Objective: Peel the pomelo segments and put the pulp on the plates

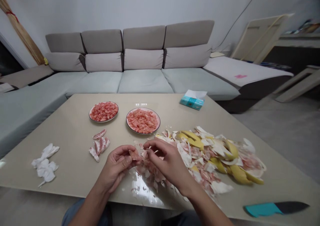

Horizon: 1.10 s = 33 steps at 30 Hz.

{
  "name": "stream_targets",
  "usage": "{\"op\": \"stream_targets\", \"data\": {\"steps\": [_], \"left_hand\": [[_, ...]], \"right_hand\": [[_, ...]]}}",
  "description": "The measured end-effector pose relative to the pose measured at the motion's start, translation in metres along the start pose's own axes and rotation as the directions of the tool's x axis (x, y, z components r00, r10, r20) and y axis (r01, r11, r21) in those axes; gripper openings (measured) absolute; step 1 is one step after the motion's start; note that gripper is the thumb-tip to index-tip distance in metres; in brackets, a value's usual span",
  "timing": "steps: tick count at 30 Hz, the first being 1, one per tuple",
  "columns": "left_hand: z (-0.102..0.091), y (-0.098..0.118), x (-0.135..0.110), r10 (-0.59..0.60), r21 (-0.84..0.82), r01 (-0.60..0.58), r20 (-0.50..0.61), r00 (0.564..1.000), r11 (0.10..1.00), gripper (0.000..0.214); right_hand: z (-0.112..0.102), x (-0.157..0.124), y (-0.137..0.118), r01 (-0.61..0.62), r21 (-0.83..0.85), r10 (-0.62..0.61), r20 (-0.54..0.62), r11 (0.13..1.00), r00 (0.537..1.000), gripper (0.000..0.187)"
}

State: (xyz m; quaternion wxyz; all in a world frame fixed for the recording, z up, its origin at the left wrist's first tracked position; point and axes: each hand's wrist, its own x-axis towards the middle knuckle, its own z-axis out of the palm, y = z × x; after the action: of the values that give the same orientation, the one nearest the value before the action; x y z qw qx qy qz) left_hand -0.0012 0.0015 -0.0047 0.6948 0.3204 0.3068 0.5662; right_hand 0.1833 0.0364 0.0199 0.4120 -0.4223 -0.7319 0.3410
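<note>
Between the thumb and fingers of my left hand [116, 166] is a small piece of pink pomelo flesh [135, 155]. My right hand [166, 159] is just to the right of it, thumb and fingertips drawn together; what they pinch, if anything, is too small to make out. Below and beyond both hands lies a heap of pomelo peel and membrane scraps [200, 152], with yellow rind and white pith. Several unpeeled pomelo segments [100, 144] rest to the left of my left hand. Ahead stand a nearer plate [127, 122] and a farther plate [90, 118], both piled with pink pomelo flesh.
A knife [275, 208] with a turquoise handle and dark blade lies at the table's right front. Crumpled white tissues [45, 164] are on the left. A blue tissue pack [192, 101] sits at the far edge of the table [75, 146]. Behind it runs a grey sofa [142, 81].
</note>
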Motion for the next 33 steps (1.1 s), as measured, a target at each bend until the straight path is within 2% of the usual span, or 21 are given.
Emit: {"op": "stream_targets", "data": {"steps": [3, 5, 11, 15, 20, 26, 33], "left_hand": [[0.002, 0.001, -0.001, 0.0, -0.025, 0.0, -0.003, 1.0, 1.0, 0.027], [0.002, 0.002, 0.0, -0.002, -0.027, 0.002, -0.003, 1.0, 1.0, 0.028], [0.0, 0.0, 0.001, 0.003, -0.004, -0.003, -0.004, 1.0, 1.0, 0.028], [0.0, -0.002, 0.002, 0.0, -0.004, 0.0, 0.008, 1.0, 1.0, 0.028], [0.001, -0.003, 0.002, -0.017, 0.005, 0.017, 0.015, 1.0, 1.0, 0.027], [-0.001, -0.004, 0.003, -0.041, -0.027, 0.042, 0.052, 0.998, 0.999, 0.026], [-0.002, -0.003, 0.005, -0.038, -0.034, 0.039, 0.021, 0.999, 0.999, 0.028]], "right_hand": [[-0.006, 0.0, 0.01, 0.048, -0.22, -0.04, 0.042, 0.974, 0.998, 0.018], [-0.009, -0.001, 0.011, 0.048, -0.252, -0.032, 0.068, 0.966, 0.997, 0.015], [-0.005, -0.003, -0.01, 0.095, 0.049, -0.097, 0.032, 0.994, 0.995, 0.016], [0.002, -0.005, -0.016, 0.065, 0.143, -0.072, 0.049, 0.988, 0.996, 0.016], [0.006, -0.005, -0.011, 0.041, 0.142, -0.047, 0.043, 0.989, 0.998, 0.012], [0.01, -0.007, -0.012, 0.024, 0.113, -0.03, 0.044, 0.993, 0.999, 0.017], [0.005, -0.006, -0.01, -0.02, 0.189, 0.018, 0.013, 0.982, 1.0, 0.017]]}}
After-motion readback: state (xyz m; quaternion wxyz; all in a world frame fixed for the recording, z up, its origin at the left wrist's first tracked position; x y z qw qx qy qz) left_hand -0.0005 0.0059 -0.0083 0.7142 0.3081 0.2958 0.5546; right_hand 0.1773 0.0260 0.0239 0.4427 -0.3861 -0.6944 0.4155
